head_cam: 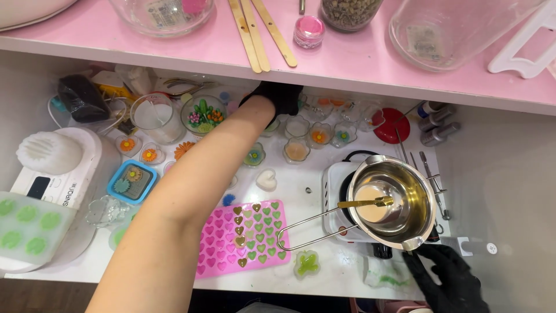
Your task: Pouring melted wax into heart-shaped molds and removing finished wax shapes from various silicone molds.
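My left hand [277, 97], in a black glove, reaches far back under the pink shelf [347, 61], among small glass cups at the rear of the white table [324, 272]; its fingers are hidden, so what it touches is unclear. My right hand [450, 279], also black-gloved, rests at the table's front right edge, just below a steel melting pot [399, 200] on a small white hotplate [335, 191]. The pot holds pale liquid wax and a gold spoon [366, 203]. A pink heart-shaped silicone mould [240, 237] lies by my forearm.
Heart-shaped glass cups with flower decorations [318, 136] line the back. A glass measuring cup [155, 117], a blue square mould [132, 181], a white appliance [55, 168] and a green mould tray [29, 229] sit left. Wooden sticks [255, 32] and jars stand on the shelf.
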